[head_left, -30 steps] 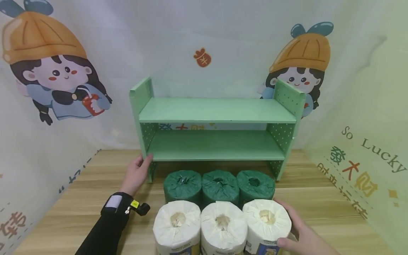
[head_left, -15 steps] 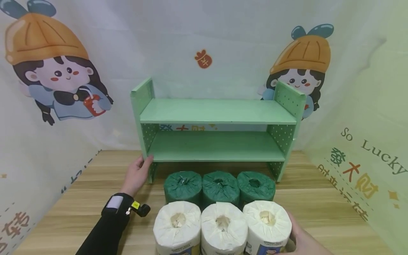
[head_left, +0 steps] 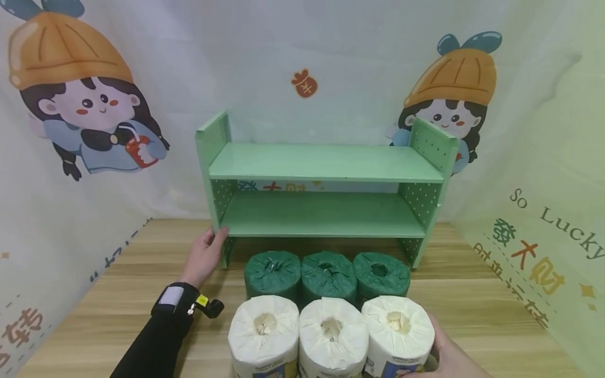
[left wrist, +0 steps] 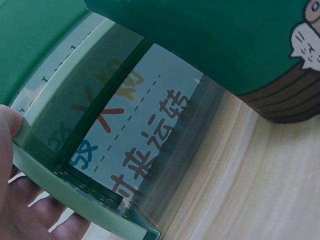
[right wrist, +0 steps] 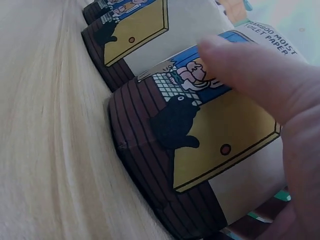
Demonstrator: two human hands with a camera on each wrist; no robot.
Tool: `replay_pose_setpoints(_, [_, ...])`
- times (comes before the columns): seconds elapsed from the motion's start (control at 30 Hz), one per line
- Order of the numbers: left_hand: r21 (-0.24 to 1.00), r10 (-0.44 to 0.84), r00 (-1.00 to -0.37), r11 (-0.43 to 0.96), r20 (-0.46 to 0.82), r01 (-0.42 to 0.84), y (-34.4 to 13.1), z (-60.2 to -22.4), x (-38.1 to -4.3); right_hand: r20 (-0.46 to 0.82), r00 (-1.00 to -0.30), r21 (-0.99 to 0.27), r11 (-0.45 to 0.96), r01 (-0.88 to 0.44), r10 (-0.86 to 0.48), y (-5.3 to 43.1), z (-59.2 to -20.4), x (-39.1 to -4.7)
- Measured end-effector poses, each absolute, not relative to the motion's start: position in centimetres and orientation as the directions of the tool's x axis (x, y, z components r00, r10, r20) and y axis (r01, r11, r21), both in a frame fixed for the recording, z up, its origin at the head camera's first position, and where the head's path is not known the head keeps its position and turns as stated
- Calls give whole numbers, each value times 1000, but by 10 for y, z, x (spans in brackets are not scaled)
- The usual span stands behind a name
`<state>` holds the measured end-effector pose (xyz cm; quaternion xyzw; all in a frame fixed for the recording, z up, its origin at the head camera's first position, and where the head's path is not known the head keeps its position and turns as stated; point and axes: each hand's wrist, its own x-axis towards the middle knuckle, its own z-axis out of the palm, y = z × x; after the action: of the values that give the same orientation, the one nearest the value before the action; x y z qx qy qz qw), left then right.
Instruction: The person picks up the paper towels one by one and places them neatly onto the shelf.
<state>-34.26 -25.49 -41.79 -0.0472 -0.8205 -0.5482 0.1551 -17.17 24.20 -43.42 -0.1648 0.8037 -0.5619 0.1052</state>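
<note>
A green two-tier rack (head_left: 326, 161) stands at the back, its holed left side panel (left wrist: 75, 195) gripped low down by my left hand (head_left: 203, 258). The thumb (left wrist: 10, 120) lies on the panel's inner front, with the fingers on the outer side. My right hand (head_left: 451, 354) holds the rightmost white-wrapped toilet paper roll (head_left: 411, 341). Its thumb (right wrist: 245, 65) presses the printed front; the other fingers are mostly hidden behind the roll. To the left stand a middle white roll (head_left: 312, 341) and a left white roll (head_left: 246, 336), both upright and close together.
Behind the white rolls, three green-wrapped rolls (head_left: 271, 289) stand in a row in front of the rack. Everything sits on a wood-grain tabletop (head_left: 472, 299). A printed cloth (head_left: 264, 63) hangs behind and along the sides.
My right hand has closed in on the right white roll, its thumb moving lower and inward over the front. The left hand keeps its place on the rack. The head view shifts slightly.
</note>
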Motion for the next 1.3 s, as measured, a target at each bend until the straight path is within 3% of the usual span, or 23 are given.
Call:
replay_pose_setpoints(0.3, [882,-83,-944,390,318,263,-256,-419,-344,71,-926,-918,339,-206,-370,243,-436,-173])
replay_pose_setpoints(0.77, [875,-97,-947,422,306,239,-255,-417,-341,56,-944,-908,377,-184,-326,242,-429,-170])
replay_pose_setpoints(1.3, [866,-85,-942,428,324,259,-253,-415,-340,160,-932,-866,407,-291,-325,252,-419,-163])
